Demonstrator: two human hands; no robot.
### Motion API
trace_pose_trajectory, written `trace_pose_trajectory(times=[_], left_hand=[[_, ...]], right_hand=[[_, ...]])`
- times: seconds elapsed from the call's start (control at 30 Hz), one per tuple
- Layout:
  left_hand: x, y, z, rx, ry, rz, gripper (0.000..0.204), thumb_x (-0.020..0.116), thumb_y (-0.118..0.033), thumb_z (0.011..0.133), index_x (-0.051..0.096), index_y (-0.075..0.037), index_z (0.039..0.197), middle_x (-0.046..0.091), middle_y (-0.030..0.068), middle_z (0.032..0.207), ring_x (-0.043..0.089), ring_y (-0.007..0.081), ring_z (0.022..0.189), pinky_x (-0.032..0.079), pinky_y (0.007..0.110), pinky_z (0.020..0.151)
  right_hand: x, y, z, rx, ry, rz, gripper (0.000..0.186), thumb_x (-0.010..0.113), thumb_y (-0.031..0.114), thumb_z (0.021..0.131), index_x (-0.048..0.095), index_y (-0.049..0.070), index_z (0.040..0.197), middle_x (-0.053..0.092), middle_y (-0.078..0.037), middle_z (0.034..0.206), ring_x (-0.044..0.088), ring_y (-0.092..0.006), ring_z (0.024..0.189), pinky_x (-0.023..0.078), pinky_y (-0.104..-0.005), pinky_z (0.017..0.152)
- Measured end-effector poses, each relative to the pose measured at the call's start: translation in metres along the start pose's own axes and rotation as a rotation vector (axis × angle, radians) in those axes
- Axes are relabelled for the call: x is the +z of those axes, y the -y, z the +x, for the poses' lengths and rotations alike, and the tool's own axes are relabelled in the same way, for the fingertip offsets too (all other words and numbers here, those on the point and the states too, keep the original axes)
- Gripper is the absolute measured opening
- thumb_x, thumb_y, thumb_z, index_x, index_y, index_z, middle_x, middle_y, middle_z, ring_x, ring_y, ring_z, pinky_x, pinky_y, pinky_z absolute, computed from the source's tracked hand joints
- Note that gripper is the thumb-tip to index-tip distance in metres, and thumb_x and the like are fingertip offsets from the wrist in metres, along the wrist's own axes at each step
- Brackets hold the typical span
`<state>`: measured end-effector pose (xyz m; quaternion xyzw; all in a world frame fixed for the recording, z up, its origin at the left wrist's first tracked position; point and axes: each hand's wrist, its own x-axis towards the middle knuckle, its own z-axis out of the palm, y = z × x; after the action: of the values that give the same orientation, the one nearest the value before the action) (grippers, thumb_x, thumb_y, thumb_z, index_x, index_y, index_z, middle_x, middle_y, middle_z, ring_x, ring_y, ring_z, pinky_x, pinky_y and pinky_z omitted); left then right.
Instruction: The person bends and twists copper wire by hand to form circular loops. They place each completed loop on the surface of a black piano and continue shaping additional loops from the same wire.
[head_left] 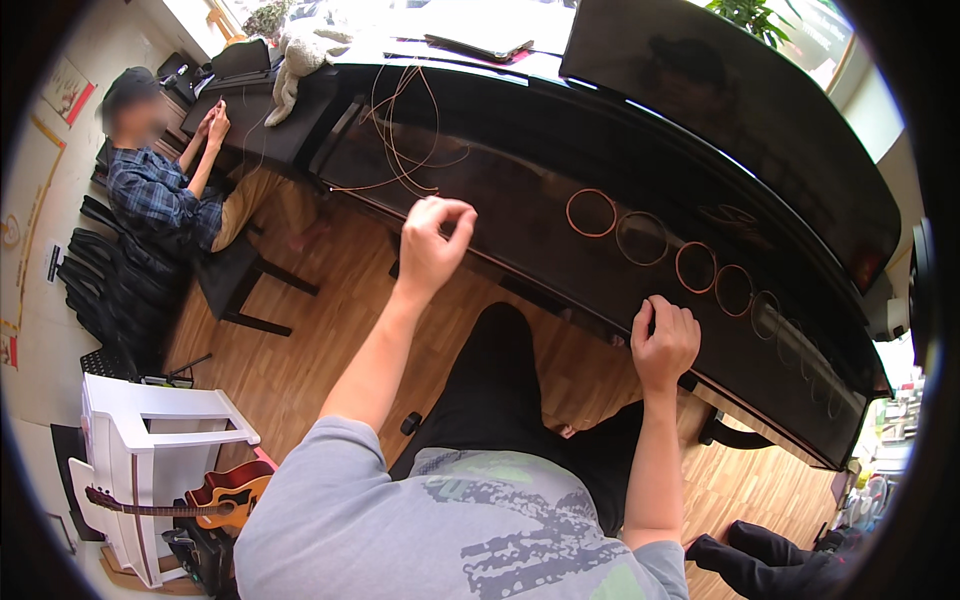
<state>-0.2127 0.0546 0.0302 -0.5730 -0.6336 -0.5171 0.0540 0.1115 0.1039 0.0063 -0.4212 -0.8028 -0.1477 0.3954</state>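
My left hand is raised over the near edge of the shut black piano, thumb and fingertips pinched together. Just beyond its knuckles lies an end of a loose, tangled copper-coloured wire string. Whether the pinch holds a thin strand is too fine to see. My right hand is at the piano's front edge further right, its fingers curled in toward the thumb. What it holds, if anything, is hidden. Between and beyond my hands, a copper string coil and a duller coil lead a row of several wound strings.
A person in a plaid shirt sits at the left, hands raised at a dark surface, near a plush toy. A black bench, white upright cabinet and acoustic guitar stand left. Dark trousers show lower right.
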Motion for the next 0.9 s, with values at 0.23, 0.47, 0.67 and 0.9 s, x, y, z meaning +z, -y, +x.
trace_pose_trajectory(times=[0.23,0.47,0.67,0.9], left_hand=[[0.019,0.043,0.083,-0.038,-0.210,0.150,0.043,0.067,-0.023,0.087,0.054,-0.002,0.122,0.058,0.0168,0.112,0.060,0.0253,0.099,0.050,0.035,0.084],[0.059,0.048,0.096,-0.319,-0.047,-0.374,0.028,0.049,-0.015,0.098,0.054,0.002,0.119,0.056,0.0010,0.068,0.054,0.0088,0.060,0.044,0.025,0.056],[0.066,0.025,0.082,-0.324,-0.011,-0.434,0.025,0.042,-0.012,0.100,0.061,0.000,0.111,0.037,-0.0098,0.063,0.031,-0.0008,0.052,0.026,0.019,0.046],[0.049,-0.028,0.059,-0.230,0.006,-0.314,0.019,0.051,-0.013,0.096,0.063,0.001,0.099,0.049,-0.0036,0.063,0.041,0.0038,0.056,0.034,0.023,0.051]], right_hand=[[-0.001,0.000,-0.001,0.008,0.006,-0.021,0.005,0.066,0.011,0.079,0.062,0.009,0.082,0.052,-0.002,0.063,0.051,-0.0214,0.059,0.039,-0.0349,0.055],[-0.001,0.000,0.000,0.007,0.006,-0.007,0.005,0.066,0.012,0.079,0.062,0.009,0.082,0.052,-0.003,0.062,0.051,-0.0218,0.059,0.039,-0.0352,0.055],[-0.001,0.000,-0.001,0.013,0.009,-0.014,0.005,0.066,0.012,0.079,0.062,0.009,0.081,0.052,-0.003,0.062,0.051,-0.0217,0.059,0.039,-0.0350,0.055],[-0.002,0.000,0.000,0.019,0.003,-0.014,0.006,0.066,0.011,0.078,0.062,0.009,0.081,0.052,-0.002,0.062,0.051,-0.0213,0.059,0.038,-0.0350,0.055]])
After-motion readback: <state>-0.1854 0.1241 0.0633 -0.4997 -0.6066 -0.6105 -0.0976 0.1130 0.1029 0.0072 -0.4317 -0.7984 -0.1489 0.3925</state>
